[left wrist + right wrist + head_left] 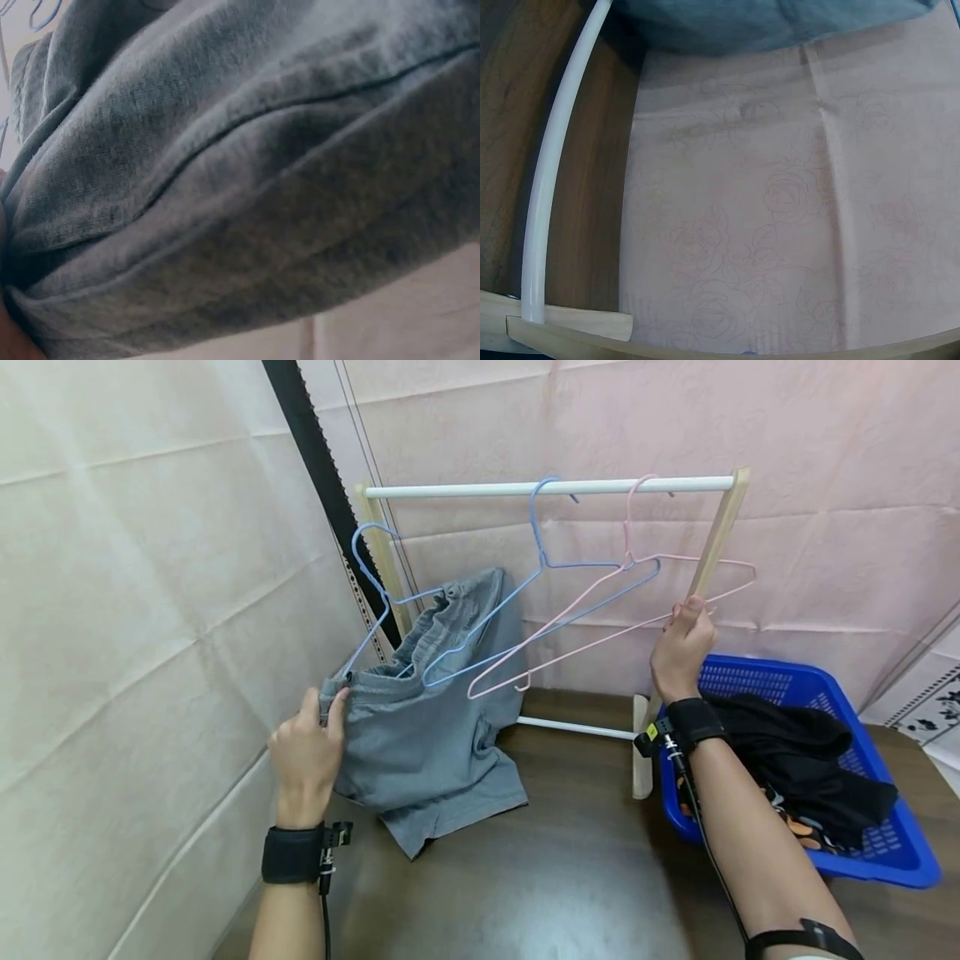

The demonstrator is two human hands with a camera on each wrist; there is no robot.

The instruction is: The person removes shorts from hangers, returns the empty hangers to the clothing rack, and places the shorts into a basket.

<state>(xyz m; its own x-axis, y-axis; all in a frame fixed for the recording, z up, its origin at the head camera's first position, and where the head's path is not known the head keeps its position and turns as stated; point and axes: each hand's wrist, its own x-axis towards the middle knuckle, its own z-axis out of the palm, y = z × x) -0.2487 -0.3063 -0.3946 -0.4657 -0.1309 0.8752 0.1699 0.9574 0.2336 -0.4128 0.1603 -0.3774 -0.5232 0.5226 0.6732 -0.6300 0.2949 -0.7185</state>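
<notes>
My left hand (306, 764) pinches the waistband corner of the grey shorts (427, 743), which sit on a blue hanger (372, 583) by the left side of the rack (465, 491); my right hand (682, 652) grips its right post (722, 531).

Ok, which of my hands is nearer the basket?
Right. The right hand grips the rack's right post, close by the basket; the left hand pinches the waistband of the shorts, well off to the basket's left.
</notes>
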